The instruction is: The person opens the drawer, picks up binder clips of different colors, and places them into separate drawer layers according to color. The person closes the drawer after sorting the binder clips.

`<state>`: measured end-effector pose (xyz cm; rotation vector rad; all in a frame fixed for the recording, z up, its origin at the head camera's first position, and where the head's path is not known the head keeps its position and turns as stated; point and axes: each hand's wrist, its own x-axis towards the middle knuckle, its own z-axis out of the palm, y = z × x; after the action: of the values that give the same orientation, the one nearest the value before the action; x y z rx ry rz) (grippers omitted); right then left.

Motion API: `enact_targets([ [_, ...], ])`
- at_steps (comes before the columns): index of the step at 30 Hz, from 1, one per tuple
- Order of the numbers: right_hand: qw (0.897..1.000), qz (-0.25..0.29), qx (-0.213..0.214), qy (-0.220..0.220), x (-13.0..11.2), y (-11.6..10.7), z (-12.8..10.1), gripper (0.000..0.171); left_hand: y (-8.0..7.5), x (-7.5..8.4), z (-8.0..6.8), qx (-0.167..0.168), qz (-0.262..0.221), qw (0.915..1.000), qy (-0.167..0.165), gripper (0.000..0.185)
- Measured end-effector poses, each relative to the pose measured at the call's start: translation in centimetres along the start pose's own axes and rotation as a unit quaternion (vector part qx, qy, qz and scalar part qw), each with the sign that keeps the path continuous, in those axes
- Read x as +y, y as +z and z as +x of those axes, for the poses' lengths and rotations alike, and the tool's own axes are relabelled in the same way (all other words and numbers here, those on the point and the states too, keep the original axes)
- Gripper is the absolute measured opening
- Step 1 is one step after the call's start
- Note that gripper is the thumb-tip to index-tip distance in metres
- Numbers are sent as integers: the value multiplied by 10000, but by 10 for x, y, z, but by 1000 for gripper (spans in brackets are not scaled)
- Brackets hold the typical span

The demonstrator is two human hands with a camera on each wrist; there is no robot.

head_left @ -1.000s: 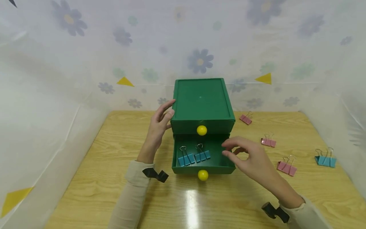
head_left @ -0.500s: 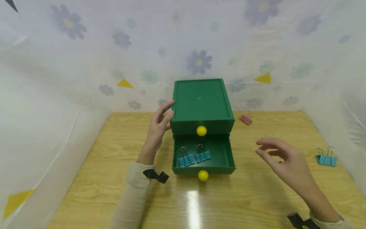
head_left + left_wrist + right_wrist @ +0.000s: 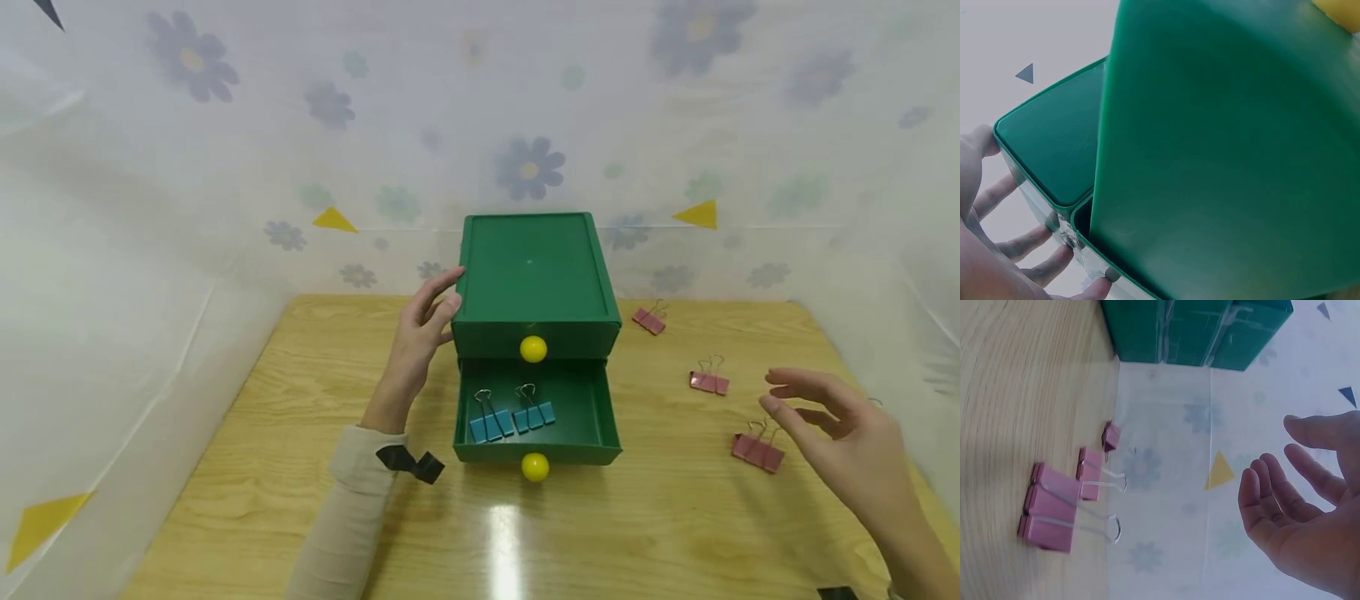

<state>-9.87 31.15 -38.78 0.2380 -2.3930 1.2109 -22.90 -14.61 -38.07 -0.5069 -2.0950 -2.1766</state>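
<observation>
My left hand (image 3: 420,342) rests against the left side of a green drawer cabinet (image 3: 534,267), its fingers spread along the wall in the left wrist view. The lower drawer (image 3: 585,417) is pulled out by its yellow knob's side, and two blue binder clips, one at left (image 3: 492,426) and one beside it (image 3: 533,416), lie in it. My right hand (image 3: 855,442) hovers over the table's right side, fingers loosely bent with nothing between them. Nearest to it is a large pink binder clip (image 3: 758,452). Another blue clip at the far right is mostly hidden behind this hand.
Two more pink binder clips, a medium one (image 3: 709,382) and a small one (image 3: 649,321), lie right of the cabinet on the wooden table (image 3: 285,467). The upper drawer is closed, with a yellow knob (image 3: 533,349). A flowered sheet (image 3: 420,125) hangs behind the table.
My right hand has moved right, from above the open drawer, past the pink clips, to in front of the blue clip. The left hand stays at the cabinet.
</observation>
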Motion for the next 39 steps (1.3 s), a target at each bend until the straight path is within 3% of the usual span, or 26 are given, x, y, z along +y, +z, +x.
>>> enact_targets([
  [11, 9981, -218, 493, 307, 37, -25, -3, 43, 1, 0, 0, -10, 40, 10000, 7, 45],
  [18, 9967, -209, 726, 285, 65, -40, -1, 53, 1, 1, 1, 4, 44, 10000, 51, 45],
  [25, 9923, -395, 906, 748, 92, -51, -3, 56, 1, 3, -1, 3, 39, 10000, 18, 45],
  [32, 9812, -772, 1172, 1327, 114, -60, -8, 57, 2, 3, 0, 20, 43, 10000, 26, 45],
  [39, 9719, -985, 1149, 1802, 131, -65, -16, 60, 2, 3, 0, 19, 35, 10000, 1, 45],
])
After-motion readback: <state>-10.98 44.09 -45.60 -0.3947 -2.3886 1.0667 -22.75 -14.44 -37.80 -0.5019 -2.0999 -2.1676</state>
